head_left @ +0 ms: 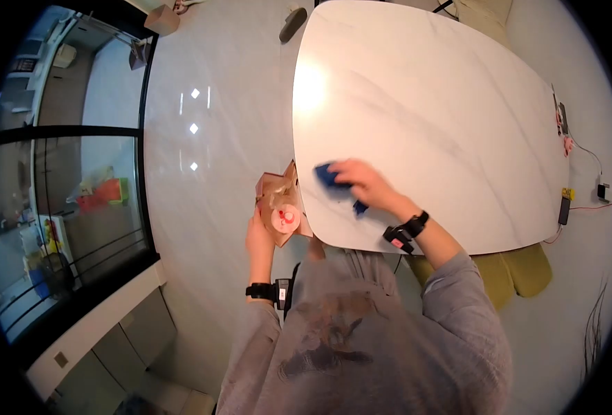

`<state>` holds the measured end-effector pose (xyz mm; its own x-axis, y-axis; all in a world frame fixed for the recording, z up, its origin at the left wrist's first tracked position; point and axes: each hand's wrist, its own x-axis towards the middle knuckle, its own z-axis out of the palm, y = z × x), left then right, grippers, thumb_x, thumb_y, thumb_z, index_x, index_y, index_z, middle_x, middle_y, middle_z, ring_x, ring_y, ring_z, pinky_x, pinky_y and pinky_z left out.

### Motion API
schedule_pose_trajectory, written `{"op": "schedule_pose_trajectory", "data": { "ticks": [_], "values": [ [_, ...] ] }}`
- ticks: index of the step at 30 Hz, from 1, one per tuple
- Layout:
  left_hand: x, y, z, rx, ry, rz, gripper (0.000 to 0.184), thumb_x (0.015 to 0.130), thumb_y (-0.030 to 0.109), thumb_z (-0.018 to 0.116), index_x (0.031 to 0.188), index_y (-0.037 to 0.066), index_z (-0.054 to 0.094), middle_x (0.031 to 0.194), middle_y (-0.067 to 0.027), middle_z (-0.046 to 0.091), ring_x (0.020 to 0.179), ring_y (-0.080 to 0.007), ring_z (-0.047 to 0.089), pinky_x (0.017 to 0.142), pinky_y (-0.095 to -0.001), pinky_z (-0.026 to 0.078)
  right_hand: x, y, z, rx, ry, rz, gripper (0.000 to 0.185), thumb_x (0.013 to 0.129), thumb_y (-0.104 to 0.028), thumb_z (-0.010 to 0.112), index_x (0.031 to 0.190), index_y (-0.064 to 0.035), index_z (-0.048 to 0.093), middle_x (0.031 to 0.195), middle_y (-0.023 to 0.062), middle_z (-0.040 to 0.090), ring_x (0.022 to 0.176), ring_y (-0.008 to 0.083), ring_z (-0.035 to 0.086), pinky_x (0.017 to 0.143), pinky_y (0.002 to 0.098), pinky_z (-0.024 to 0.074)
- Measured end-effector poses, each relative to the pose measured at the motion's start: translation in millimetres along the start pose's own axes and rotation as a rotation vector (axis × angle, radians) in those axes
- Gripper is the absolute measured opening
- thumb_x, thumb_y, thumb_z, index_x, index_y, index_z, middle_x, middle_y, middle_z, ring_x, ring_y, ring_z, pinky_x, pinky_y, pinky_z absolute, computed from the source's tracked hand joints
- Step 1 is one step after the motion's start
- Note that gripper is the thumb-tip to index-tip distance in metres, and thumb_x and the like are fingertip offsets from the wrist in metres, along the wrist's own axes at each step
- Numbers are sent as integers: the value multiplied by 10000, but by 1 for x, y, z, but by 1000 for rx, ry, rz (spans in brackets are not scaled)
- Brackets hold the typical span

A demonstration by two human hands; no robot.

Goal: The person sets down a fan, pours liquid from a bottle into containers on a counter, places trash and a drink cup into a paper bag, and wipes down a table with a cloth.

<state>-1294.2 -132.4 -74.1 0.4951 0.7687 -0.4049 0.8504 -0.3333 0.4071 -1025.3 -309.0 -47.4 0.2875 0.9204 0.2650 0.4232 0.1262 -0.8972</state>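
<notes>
My right hand (pixel 365 183) presses a dark blue cloth (pixel 330 176) on the white marbled table (pixel 430 131), near its left front corner. A loose end of the cloth shows below the palm, and small specks lie beside it. My left hand (pixel 256 235) grips the side of a brown paper bag or box (pixel 283 200), which is held open against the table's left edge. Inside it are a round pink and white item (pixel 285 218) and crumpled clear wrapping.
An olive green chair (pixel 517 277) stands under the table's front right edge. Cables and small devices (pixel 565 207) sit along the right edge. A slipper (pixel 293 25) lies on the floor beyond the table. Black-framed glass doors (pixel 64 131) are on the left.
</notes>
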Motion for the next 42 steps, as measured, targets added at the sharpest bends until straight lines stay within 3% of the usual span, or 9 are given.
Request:
{"op": "schedule_pose_trajectory", "data": {
  "ticks": [7,11,14,21,28,31,34,37,42],
  "values": [
    [-1,-5,19,127,-7,132,415,872,113,452,1285,82,431,1176,-134,535,975,-337,571,772,-415,487,-85,20,-85,-308,622,553,432,690,87,389,1070,-3,574,1279,146,514,1235,296,433,1036,357,324],
    [-6,-1,18,102,3,155,412,872,112,456,1282,80,431,1163,-140,536,961,-345,575,757,-421,490,-89,28,-18,-488,652,408,456,655,96,396,1057,-7,583,1273,156,508,1240,321,421,1066,416,282],
    [-7,0,18,74,19,208,402,874,110,451,1274,71,439,1145,-150,539,959,-354,572,768,-423,486,-63,7,62,-446,432,235,451,615,98,427,1023,-20,581,1238,146,533,1221,337,431,1048,457,292],
    [-11,-5,12,-13,15,271,414,857,58,445,1270,45,440,1107,-181,540,965,-369,558,789,-431,470,-25,-37,148,-10,307,205,402,677,101,418,1045,-5,539,1258,135,521,1193,319,453,1027,410,332],
    [-13,-6,4,-17,-5,303,428,845,60,458,1271,30,434,1116,-187,539,969,-376,552,792,-432,467,-103,-34,64,-321,913,468,406,729,80,377,1090,15,550,1229,168,527,1127,298,510,947,351,412],
    [-13,-12,6,-33,-27,315,437,843,61,463,1278,40,429,1129,-191,533,967,-377,552,795,-431,468,-133,-7,64,-571,1049,615,402,739,70,392,1102,17,555,1251,174,505,1181,339,452,1002,394,356],
    [-15,-7,1,-96,-74,256,412,863,91,470,1270,37,450,1118,-212,546,1023,-373,527,861,-421,442,-99,-9,101,-526,809,451,450,678,106,372,1069,-4,566,1256,165,503,1215,352,429,1053,428,290],
    [-15,-12,7,-104,-40,312,400,862,93,470,1258,39,470,1103,-216,564,1007,-374,541,844,-417,451,-57,-7,160,-390,563,168,382,674,48,423,1022,1,572,1211,180,538,1153,357,477,1015,442,341],
    [-12,-17,13,-103,-65,367,390,848,88,484,1233,29,500,1077,-225,588,980,-380,560,837,-413,453,-29,-45,171,-50,412,225,323,695,37,457,995,0,572,1221,162,535,1134,345,481,982,419,372]
  ]
}}
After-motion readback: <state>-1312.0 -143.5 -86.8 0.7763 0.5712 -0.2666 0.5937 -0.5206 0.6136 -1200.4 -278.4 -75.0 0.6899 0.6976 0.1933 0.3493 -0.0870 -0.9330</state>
